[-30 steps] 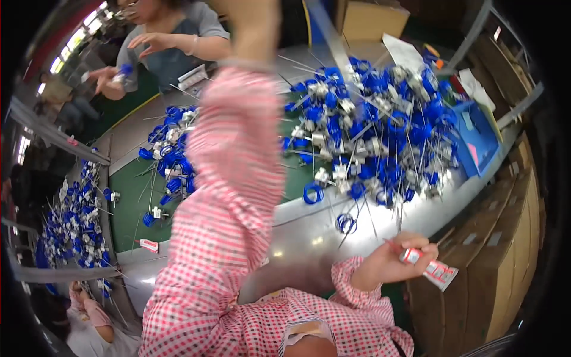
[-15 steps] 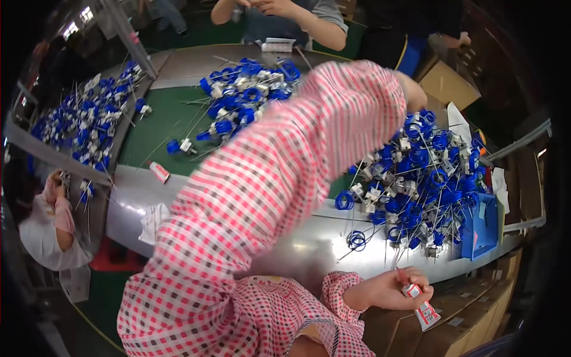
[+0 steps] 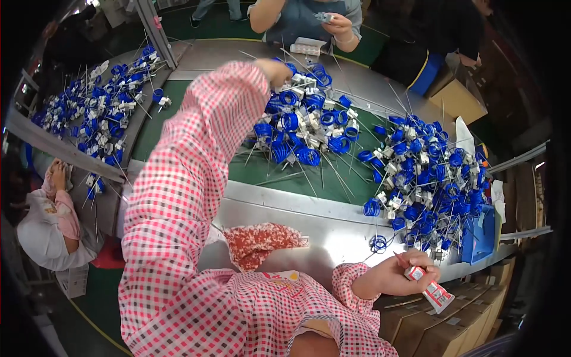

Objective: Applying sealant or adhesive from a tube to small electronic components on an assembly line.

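A long green-topped worktable with a bare grey metal edge (image 3: 297,208) bears the middle heap of blue coils, white blocks and thin metal rods (image 3: 309,116). Beyond the middle heap stands a co-worker in a grey-blue apron (image 3: 297,27). To its right lies a wider heap of similar parts (image 3: 431,184), and at that heap's outer side, farther right of the middle heap, sits a blue plastic tray (image 3: 476,254). On the near side of the middle heap, a red, white-speckled piece of cloth-like material (image 3: 262,244) rests on the metal edge. The left hand (image 3: 278,72) is at the middle heap's far left edge; its fingers are hidden, so I cannot tell whether they are open or gripping. The right hand (image 3: 410,275), nearer and right of the middle heap, is closed around 1 red-and-white squeeze tube (image 3: 439,297), tilted, its flat end pointing down and outward.
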Available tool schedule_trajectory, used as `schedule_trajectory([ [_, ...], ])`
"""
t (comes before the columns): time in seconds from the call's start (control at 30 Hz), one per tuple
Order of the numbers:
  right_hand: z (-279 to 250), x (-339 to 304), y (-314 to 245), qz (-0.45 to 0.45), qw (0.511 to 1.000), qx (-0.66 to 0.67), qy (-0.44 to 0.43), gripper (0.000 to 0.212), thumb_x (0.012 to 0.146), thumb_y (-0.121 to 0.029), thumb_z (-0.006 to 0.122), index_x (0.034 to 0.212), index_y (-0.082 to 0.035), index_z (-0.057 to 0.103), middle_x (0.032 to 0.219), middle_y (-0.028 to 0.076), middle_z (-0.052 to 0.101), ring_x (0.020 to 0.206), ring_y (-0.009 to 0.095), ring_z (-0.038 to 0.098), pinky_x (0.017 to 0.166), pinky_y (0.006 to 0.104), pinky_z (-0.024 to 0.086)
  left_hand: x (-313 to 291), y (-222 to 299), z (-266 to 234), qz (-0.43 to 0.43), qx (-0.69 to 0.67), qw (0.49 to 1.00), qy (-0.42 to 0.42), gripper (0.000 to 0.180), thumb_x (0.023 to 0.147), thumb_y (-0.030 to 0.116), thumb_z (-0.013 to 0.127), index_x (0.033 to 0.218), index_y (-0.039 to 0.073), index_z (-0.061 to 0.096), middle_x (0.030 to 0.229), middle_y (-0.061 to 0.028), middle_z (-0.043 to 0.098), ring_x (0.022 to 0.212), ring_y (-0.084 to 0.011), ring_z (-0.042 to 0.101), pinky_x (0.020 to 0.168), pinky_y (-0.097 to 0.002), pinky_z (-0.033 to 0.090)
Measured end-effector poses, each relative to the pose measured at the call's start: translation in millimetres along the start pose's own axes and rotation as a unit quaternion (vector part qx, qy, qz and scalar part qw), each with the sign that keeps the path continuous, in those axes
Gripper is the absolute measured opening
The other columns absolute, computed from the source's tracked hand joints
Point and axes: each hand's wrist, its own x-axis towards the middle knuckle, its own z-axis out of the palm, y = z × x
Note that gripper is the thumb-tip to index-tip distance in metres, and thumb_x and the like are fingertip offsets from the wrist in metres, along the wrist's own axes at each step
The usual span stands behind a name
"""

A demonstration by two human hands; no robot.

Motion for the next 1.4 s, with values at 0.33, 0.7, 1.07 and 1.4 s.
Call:
schedule_trajectory([
  [0.33,12,-9,18,-0.043,0.996,-0.047,-0.063,0.019,0.086,-0.021,0.041,0.078,-0.005,0.035,0.056,0.002,0.037,0.044,0.009,0.028,0.042,0.0204,0.021,-44,-23,9,0.005,-0.173,0.965,0.197,0.028,0.075,0.018,0.060,0.099,0.008,0.051,0.094,-0.0135,0.055,0.087,-0.0272,0.055,0.074,-0.0360,0.044],
  [0.7,-17,-7,-12,0.039,0.997,0.066,-0.021,0.022,0.085,-0.023,0.043,0.076,-0.005,0.034,0.055,0.001,0.035,0.045,0.009,0.029,0.042,0.0201,0.021,-247,57,2,-0.045,-0.461,0.723,0.513,0.044,0.081,0.011,0.059,0.119,0.008,0.036,0.099,-0.0053,0.051,0.080,-0.0108,0.052,0.071,-0.0238,0.044],
  [1.07,3,-30,-70,-0.067,0.951,0.293,-0.071,0.016,0.083,-0.018,0.044,0.074,-0.008,0.037,0.054,0.001,0.031,0.045,0.010,0.027,0.042,0.0225,0.023,-294,213,74,0.213,-0.521,0.603,0.565,0.064,0.064,-0.008,0.068,0.114,0.006,0.030,0.104,-0.0137,0.047,0.078,-0.0151,0.051,0.068,-0.0245,0.046],
  [1.4,-31,6,-40,0.041,0.945,0.323,-0.019,0.009,0.080,-0.014,0.046,0.077,-0.006,0.042,0.057,0.001,0.039,0.047,0.008,0.030,0.045,0.0209,0.026,-275,175,130,0.253,-0.869,0.309,0.293,0.060,0.077,0.024,0.065,0.125,0.009,0.032,0.099,-0.0068,0.051,0.062,-0.0080,0.042,0.053,-0.0162,0.037],
])
